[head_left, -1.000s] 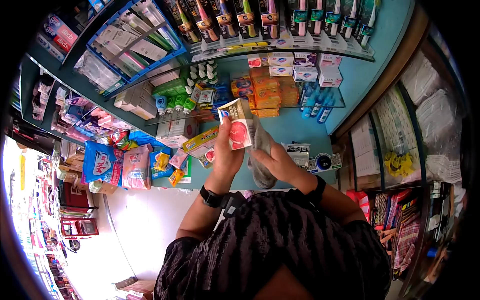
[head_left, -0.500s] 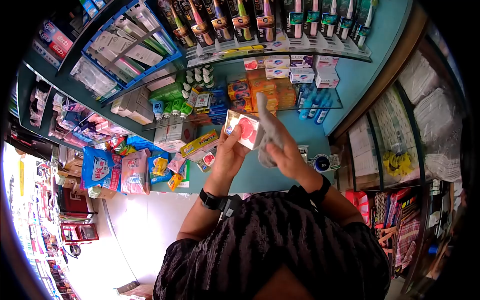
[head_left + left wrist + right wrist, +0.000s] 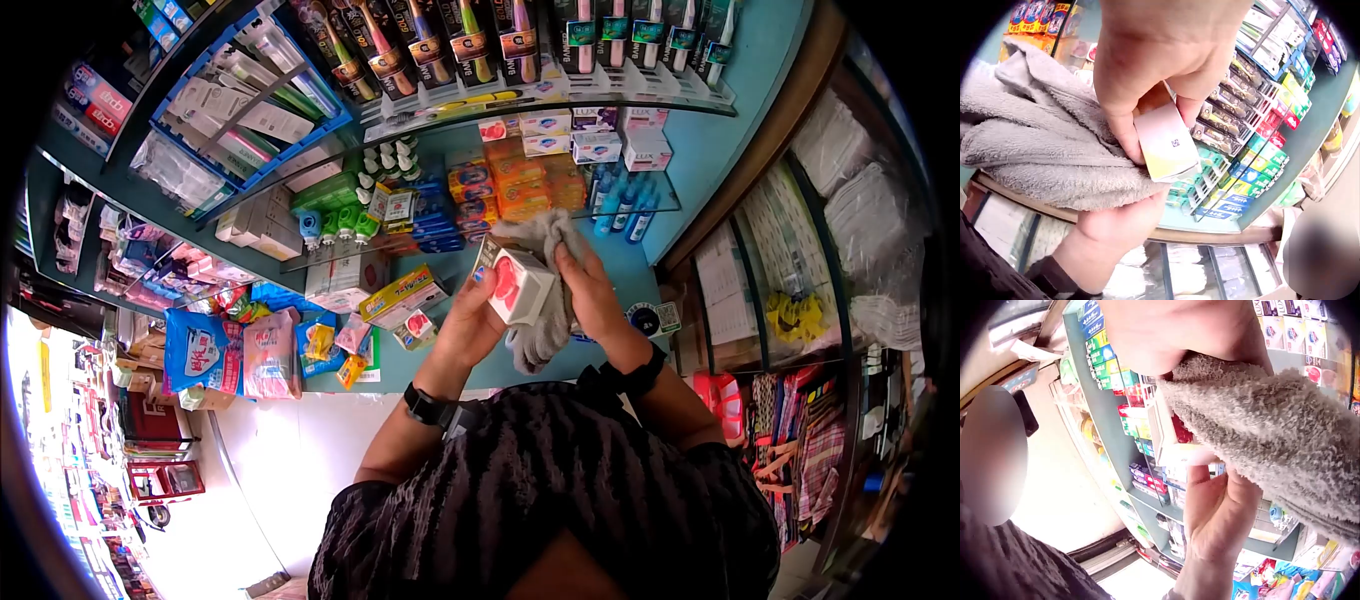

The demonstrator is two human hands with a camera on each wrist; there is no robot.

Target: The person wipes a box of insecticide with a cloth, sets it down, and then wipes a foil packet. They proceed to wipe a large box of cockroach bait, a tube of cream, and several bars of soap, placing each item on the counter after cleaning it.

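Note:
In the head view my left hand (image 3: pixel 472 325) grips a small white carton, a soap box (image 3: pixel 520 290) with a red grapefruit picture, at its left side. A fluffy grey cloth (image 3: pixel 543 335) is bunched along the box's far and right sides, held there by my right hand (image 3: pixel 597 305). The left wrist view shows the pale end of the box (image 3: pixel 1169 144) between thumb and fingers, with the cloth (image 3: pixel 1054 144) draped beside it. From the right wrist, the cloth (image 3: pixel 1272 425) hangs from my right hand and hides much of the box.
A yellow carton (image 3: pixel 402 296) and another small grapefruit box (image 3: pixel 414 329) lie on the counter to the left, beside detergent bags (image 3: pixel 205 350). Behind the hands, a glass shelf carries orange soap packs (image 3: pixel 525 185) and blue bottles (image 3: pixel 640 212). Packaged toothbrushes (image 3: pixel 470 45) line the shelf above.
The box has moved down and to the right and turned in my left hand. The cloth swung up beside it half a second ago and now lies bunched against its far and right sides.

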